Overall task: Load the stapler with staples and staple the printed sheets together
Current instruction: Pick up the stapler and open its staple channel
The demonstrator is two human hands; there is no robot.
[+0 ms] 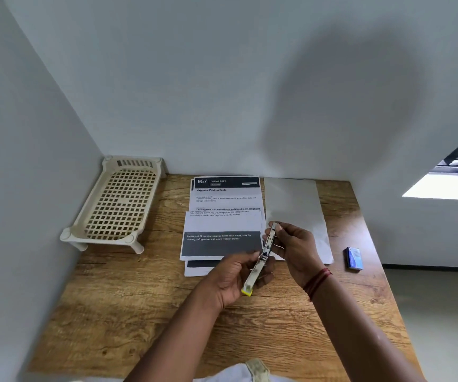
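I hold a slim metal stapler [261, 260] with a yellow end above the wooden table [139, 312]. It is tilted, yellow end toward me. My left hand [233, 279] grips its lower part. My right hand [295, 246] pinches its upper end. Whether the stapler is hinged open is unclear. Printed sheets [223, 216] lie overlapped behind my hands, the top one headed "957". A blank white sheet [296, 205] lies to their right. A small blue staple box [354, 258] rests near the table's right edge.
A cream perforated plastic tray [117, 202] on short legs stands in the back left corner. Walls close off the table's back and left sides. The table's right edge drops to the floor.
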